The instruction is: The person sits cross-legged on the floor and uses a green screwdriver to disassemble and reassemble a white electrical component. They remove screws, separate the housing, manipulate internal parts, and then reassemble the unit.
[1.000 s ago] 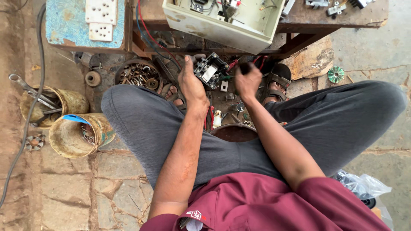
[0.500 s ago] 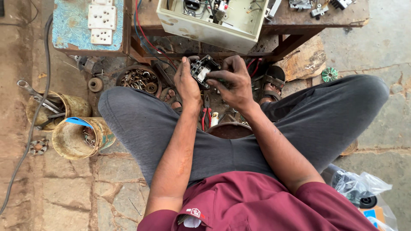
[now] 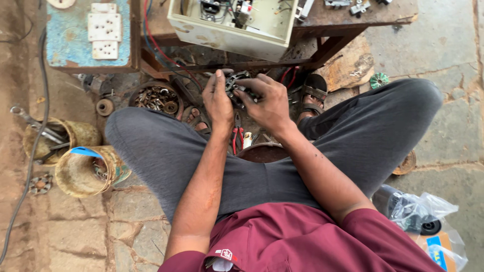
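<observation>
Head view: left hand (image 3: 218, 103) is curled, fingers closed against the left side of a small black electrical component (image 3: 237, 86); right hand (image 3: 269, 103) is curled over its right side, fingertips gripping it; the component is held between both hands, above the knees, just below the cream metal enclosure (image 3: 227, 35) on the worktop (image 3: 348, 17); red-handled pliers (image 3: 236, 133) lie on the floor beneath the hands.

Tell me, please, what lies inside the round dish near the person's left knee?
The round dish holds a heap of small rusty metal parts, washers and rings. Its bottom is covered.
</observation>
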